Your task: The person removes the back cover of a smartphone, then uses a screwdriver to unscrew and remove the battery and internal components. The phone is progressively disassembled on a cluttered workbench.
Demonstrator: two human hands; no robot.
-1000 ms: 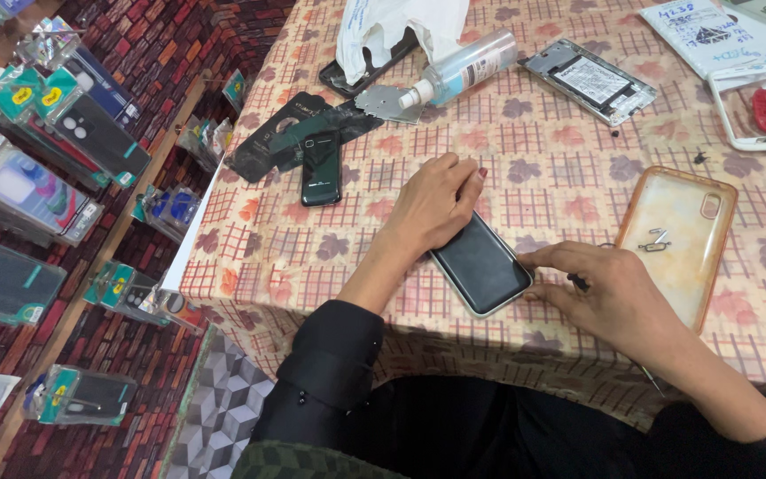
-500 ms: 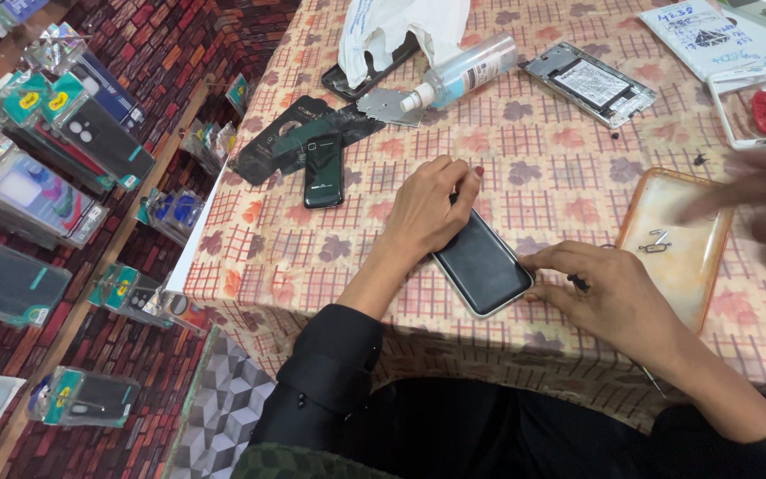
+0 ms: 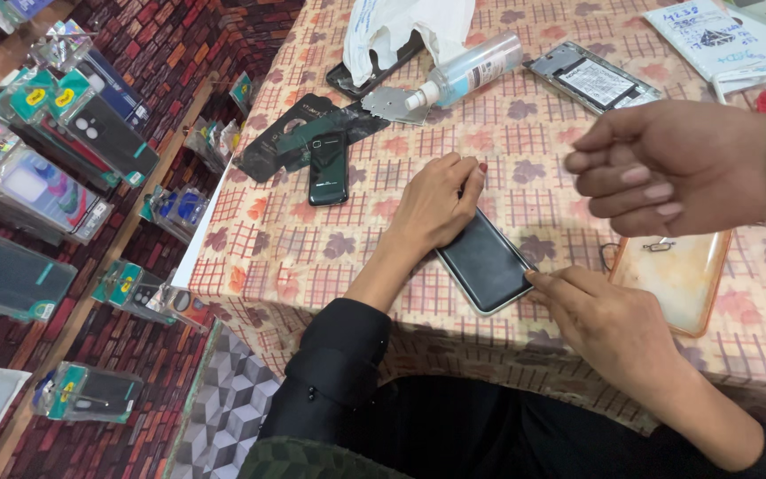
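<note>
Checked, leaf-patterned surface [image 3: 312,257]: dark smartphone [image 3: 487,263] lies flat under the left hand [image 3: 432,202]; small black phone [image 3: 327,168] beyond it, clear case [image 3: 680,279] right, spray bottle [image 3: 467,71] farther off.

The smartphone [image 3: 487,263] lies flat on the checked tablecloth [image 3: 312,257]. The left hand [image 3: 436,200] presses its upper end; the right hand [image 3: 609,319] touches its lower right corner. Another person's hand [image 3: 667,164] hovers right of the smartphone, above a clear phone case [image 3: 680,279].
</note>
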